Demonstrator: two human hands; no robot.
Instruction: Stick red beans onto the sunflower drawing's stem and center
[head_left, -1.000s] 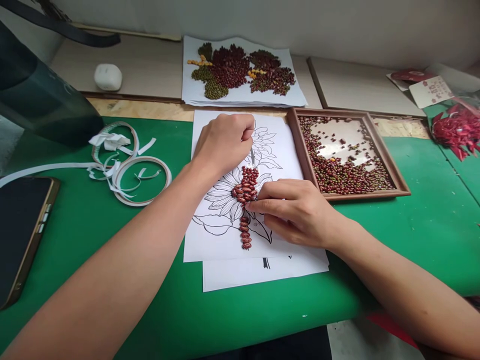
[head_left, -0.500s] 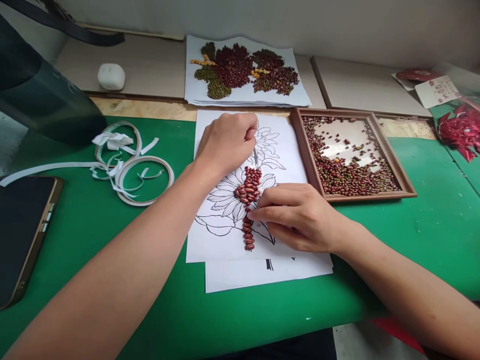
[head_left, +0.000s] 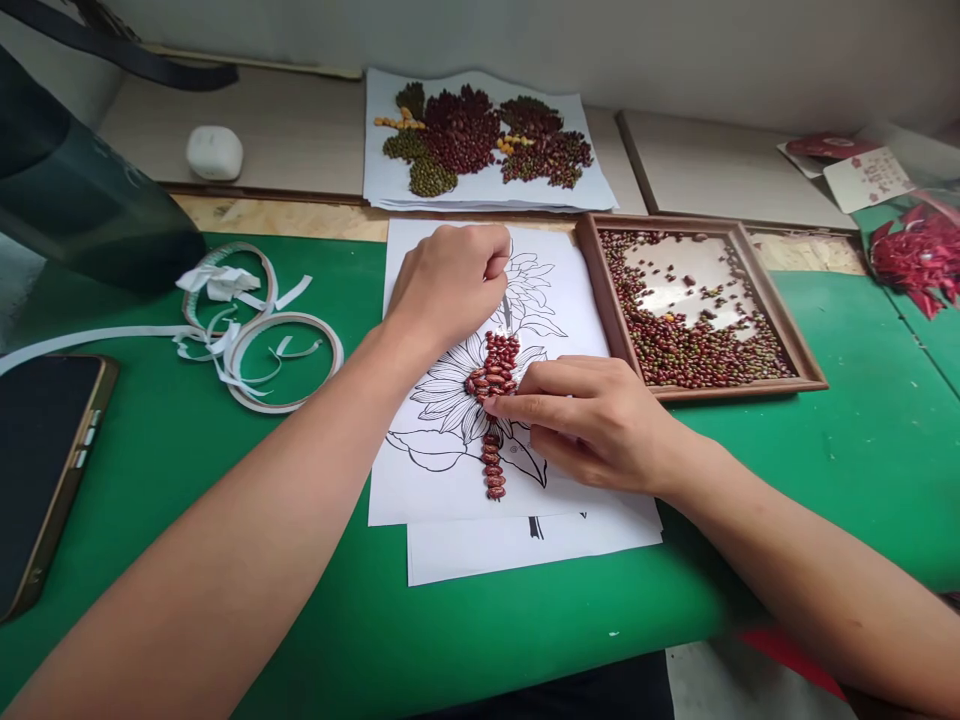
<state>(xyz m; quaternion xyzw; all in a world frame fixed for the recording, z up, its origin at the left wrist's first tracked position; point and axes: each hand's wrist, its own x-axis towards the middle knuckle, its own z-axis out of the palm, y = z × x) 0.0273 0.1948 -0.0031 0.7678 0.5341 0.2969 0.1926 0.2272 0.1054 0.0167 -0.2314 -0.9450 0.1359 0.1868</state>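
The drawing sheet (head_left: 394, 495) lies at frame centre. The right hand (head_left: 592, 420), right of centre, sets 1 fingertip (head_left: 493, 405) at the mid-frame beans (head_left: 493, 380), any pinch indiscernible; the left hand (head_left: 454, 275), upper centre, is curled, grip hidden. Light, level pressure should best preserve bean alignment.

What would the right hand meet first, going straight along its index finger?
The right hand would likely meet the speckled beans on the flower drawing almost at once; skimming past those, the left forearm. Depth unclear.
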